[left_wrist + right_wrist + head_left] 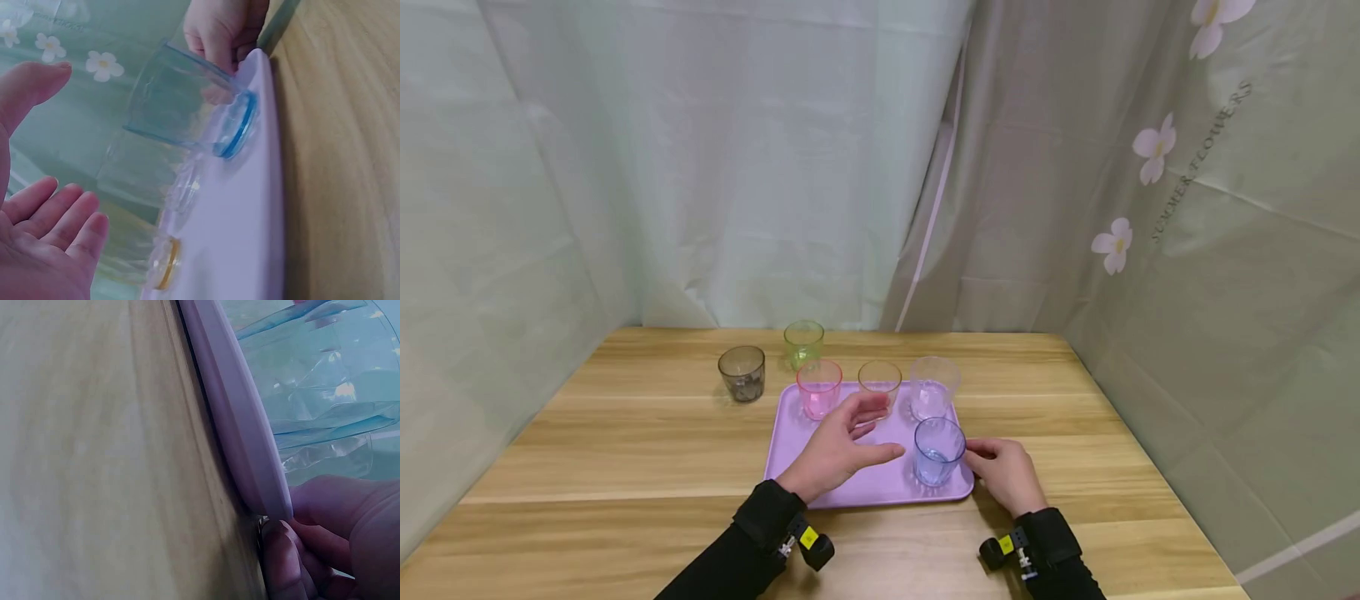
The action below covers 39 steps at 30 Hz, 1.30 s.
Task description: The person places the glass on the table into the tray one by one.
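Observation:
On the table lies a purple tray (880,492) bearing several clear tumblers. A blue tumbler (937,454) stands upright at its near right corner. My right hand (1006,475) pinches the tray's right rim beside it; the right wrist view shows the thumb above the rim (275,481) and fingers under it. My left hand (842,450) hovers over the tray, thumb and fingers spread, apart from the blue tumbler. Behind its fingers stands an amber-rimmed tumbler (880,375), partly hidden. A pink tumbler (820,392) and a colourless tumbler (932,390) stand along the tray's far side.
Left of the tray, on the wooden table (625,450), stands a grey tumbler (742,375). A green tumbler (803,343) is just beyond the tray's far left corner. Curtains (737,167) hang behind the table and at both sides.

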Each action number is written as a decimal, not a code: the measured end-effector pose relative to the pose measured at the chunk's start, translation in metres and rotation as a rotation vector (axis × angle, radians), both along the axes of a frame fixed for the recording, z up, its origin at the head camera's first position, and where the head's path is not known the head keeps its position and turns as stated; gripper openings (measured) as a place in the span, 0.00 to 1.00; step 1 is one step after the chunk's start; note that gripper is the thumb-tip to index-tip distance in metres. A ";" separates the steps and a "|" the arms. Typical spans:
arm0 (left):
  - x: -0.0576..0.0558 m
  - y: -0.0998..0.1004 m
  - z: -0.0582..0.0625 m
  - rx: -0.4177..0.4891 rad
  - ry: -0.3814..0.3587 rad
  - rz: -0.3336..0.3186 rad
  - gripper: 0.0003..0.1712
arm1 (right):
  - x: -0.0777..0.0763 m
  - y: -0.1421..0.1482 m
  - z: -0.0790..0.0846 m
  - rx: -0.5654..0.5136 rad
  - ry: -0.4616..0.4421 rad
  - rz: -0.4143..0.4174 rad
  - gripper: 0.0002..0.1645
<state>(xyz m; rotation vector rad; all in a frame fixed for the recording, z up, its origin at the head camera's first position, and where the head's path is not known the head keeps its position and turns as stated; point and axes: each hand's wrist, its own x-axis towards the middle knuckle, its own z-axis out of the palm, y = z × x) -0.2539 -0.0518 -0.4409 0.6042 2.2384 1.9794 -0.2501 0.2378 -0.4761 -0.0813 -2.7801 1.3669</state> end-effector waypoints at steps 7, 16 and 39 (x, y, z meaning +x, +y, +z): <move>0.000 -0.011 0.008 0.021 -0.004 0.008 0.44 | 0.001 -0.001 0.001 0.004 0.004 0.001 0.14; 0.000 -0.026 0.016 0.005 0.012 0.033 0.45 | -0.001 -0.002 0.000 0.002 -0.013 -0.010 0.14; -0.009 -0.068 0.035 0.040 0.046 0.121 0.43 | -0.001 0.001 -0.002 0.002 -0.015 -0.004 0.15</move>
